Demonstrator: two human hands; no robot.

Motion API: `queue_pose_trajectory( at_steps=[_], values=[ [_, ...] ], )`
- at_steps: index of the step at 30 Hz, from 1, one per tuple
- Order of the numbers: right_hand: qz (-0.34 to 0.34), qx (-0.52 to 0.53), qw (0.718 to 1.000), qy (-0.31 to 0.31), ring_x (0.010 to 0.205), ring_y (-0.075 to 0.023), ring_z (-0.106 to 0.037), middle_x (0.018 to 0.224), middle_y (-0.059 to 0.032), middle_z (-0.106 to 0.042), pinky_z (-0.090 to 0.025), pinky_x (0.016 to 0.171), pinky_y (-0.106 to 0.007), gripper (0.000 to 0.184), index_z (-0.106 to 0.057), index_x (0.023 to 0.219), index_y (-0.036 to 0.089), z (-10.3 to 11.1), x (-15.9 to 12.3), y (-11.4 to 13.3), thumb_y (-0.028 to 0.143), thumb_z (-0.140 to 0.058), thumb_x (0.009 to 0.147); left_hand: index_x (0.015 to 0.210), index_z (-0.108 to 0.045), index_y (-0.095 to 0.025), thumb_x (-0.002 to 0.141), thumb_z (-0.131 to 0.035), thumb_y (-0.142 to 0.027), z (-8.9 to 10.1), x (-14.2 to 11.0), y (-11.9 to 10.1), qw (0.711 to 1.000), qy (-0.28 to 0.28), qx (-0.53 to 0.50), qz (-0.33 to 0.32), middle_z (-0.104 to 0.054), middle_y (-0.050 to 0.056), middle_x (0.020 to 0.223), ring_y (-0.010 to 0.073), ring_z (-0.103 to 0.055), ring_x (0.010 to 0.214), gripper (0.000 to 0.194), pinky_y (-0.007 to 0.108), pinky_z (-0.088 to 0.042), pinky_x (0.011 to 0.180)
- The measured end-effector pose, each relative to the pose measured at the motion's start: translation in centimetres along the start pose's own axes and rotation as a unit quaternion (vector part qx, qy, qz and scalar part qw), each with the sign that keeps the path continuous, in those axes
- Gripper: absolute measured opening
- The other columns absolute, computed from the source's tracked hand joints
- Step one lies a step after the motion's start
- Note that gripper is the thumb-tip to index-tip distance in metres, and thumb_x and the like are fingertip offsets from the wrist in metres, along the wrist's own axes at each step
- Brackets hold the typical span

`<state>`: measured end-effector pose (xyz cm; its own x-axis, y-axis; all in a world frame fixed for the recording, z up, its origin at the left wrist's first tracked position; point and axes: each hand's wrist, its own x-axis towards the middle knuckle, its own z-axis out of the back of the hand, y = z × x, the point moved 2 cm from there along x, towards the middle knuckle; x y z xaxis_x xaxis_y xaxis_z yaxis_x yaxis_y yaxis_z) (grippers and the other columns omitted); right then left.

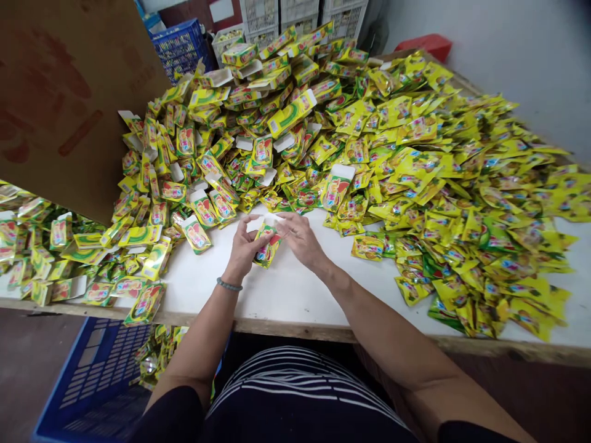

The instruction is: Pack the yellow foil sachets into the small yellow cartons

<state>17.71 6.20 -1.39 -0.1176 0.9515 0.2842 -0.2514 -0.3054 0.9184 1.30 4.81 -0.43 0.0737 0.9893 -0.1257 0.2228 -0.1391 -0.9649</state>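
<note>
Over the white tabletop, my left hand [245, 245] is closed round a small yellow and green box [268, 249] with red fruit printed on it. At the top of that box, my right hand [298, 237] pinches the white end flap. The inside of the box cannot be seen. Just left of my hands lies a similar box [196, 235] with a white flap. Beyond them, another box [338, 187] with its white flap up leans on the pile. To the right spreads a big heap of yellow sachets [429, 172], with a few green ones among them.
A high heap of small boxes [249, 92] covers the back of the table. A large brown carton [78, 92] stands at the left. Below the front edge, a blue plastic crate [87, 381] holds several packets. White crates [300, 15] are stacked behind.
</note>
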Motion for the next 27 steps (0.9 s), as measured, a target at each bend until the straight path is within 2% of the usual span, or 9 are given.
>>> queue_pose_trajectory(
  at_steps=[2,5,11,14,16,19,22,24,27],
  values=[
    [-0.01,0.06,0.998,-0.032,0.108,-0.0239,-0.06,0.117,-0.0093,-0.067,-0.052,0.088,-0.038,0.035,-0.071,0.101,0.023,0.1,0.1,0.1,0.055,-0.061,0.089,0.123,-0.045,-0.025,0.066,-0.087,-0.038,0.2,0.1,-0.1,0.999,-0.032,-0.004,-0.04,-0.071,-0.004,0.071,0.0136,-0.065,0.056,0.072,0.022,-0.048,0.057],
    [-0.036,0.125,0.991,0.013,0.087,-0.0197,-0.063,0.1,-0.0065,-0.07,-0.053,0.075,-0.032,0.041,-0.07,0.099,0.022,-0.7,0.1,0.2,0.058,-0.066,0.082,0.116,-0.05,-0.023,0.07,-0.085,-0.039,0.6,0.1,-0.2,0.998,-0.029,-0.003,-0.057,-0.069,-0.004,0.07,0.0116,-0.062,0.056,0.06,0.021,-0.045,0.056],
    [-0.053,0.079,0.992,0.082,0.063,-0.0141,-0.052,0.064,0.0014,-0.056,-0.043,0.061,-0.027,0.038,-0.061,0.069,0.02,-1.4,-0.6,0.1,0.055,-0.063,0.085,0.102,-0.057,-0.02,0.064,-0.088,-0.041,0.8,0.0,-0.2,0.999,0.02,0.03,0.011,-0.061,-0.006,0.06,0.0089,-0.052,0.048,0.053,0.02,-0.036,0.049],
    [-0.08,0.12,0.988,0.062,0.069,-0.0151,-0.058,0.076,0.0005,-0.066,-0.047,0.066,-0.027,0.025,-0.067,0.093,0.021,-1.1,-0.5,-0.2,0.044,-0.064,0.084,0.101,-0.057,-0.02,0.063,-0.088,-0.041,0.5,0.0,-0.2,0.999,0.019,0.029,0.022,-0.059,-0.007,0.058,0.0087,-0.052,0.047,0.054,0.019,-0.035,0.048],
    [-0.084,0.12,0.987,0.061,0.076,-0.0166,-0.063,0.091,-0.0024,-0.072,-0.051,0.073,-0.03,0.03,-0.068,0.108,0.022,-0.8,-0.3,-0.2,0.037,-0.066,0.082,0.104,-0.055,-0.021,0.064,-0.088,-0.04,0.5,0.0,-0.2,0.999,0.013,0.026,0.016,-0.06,-0.007,0.059,0.0092,-0.053,0.047,0.055,0.019,-0.036,0.048],
    [-0.053,0.074,0.994,0.067,0.086,-0.0201,-0.065,0.103,-0.0063,-0.074,-0.052,0.079,-0.033,0.025,-0.074,0.101,0.022,-0.2,-0.1,0.1,0.032,-0.066,0.079,0.105,-0.051,-0.022,0.062,-0.089,-0.036,0.7,0.0,-0.1,1.0,-0.01,0.015,0.002,-0.062,-0.008,0.06,0.0096,-0.054,0.047,0.059,0.02,-0.038,0.048],
    [-0.022,0.085,0.994,0.066,0.093,-0.022,-0.065,0.097,-0.0061,-0.075,-0.051,0.083,-0.034,0.024,-0.076,0.088,0.022,0.2,0.0,0.7,0.041,-0.063,0.085,0.1,-0.053,-0.021,0.059,-0.091,-0.033,1.1,0.1,0.0,1.0,-0.025,0.007,-0.01,-0.064,-0.007,0.061,0.0098,-0.056,0.048,0.057,0.02,-0.041,0.048],
    [-0.027,0.107,0.991,0.073,0.087,-0.0208,-0.066,0.088,-0.0051,-0.075,-0.051,0.081,-0.034,0.031,-0.076,0.083,0.021,0.1,-0.1,0.8,0.049,-0.062,0.086,0.098,-0.055,-0.02,0.058,-0.091,-0.032,1.2,0.2,0.1,0.999,-0.026,0.009,-0.016,-0.066,-0.005,0.063,0.0103,-0.059,0.05,0.055,0.02,-0.043,0.049],
    [-0.059,0.119,0.989,0.07,0.075,-0.0184,-0.065,0.08,-0.0048,-0.074,-0.052,0.072,-0.032,0.034,-0.075,0.081,0.019,-0.3,-0.1,0.4,0.052,-0.071,0.079,0.096,-0.059,-0.018,0.057,-0.092,-0.032,1.3,0.3,0.2,0.999,-0.031,0.012,-0.017,-0.07,-0.002,0.066,0.0117,-0.063,0.053,0.053,0.021,-0.046,0.052]
  ],
)
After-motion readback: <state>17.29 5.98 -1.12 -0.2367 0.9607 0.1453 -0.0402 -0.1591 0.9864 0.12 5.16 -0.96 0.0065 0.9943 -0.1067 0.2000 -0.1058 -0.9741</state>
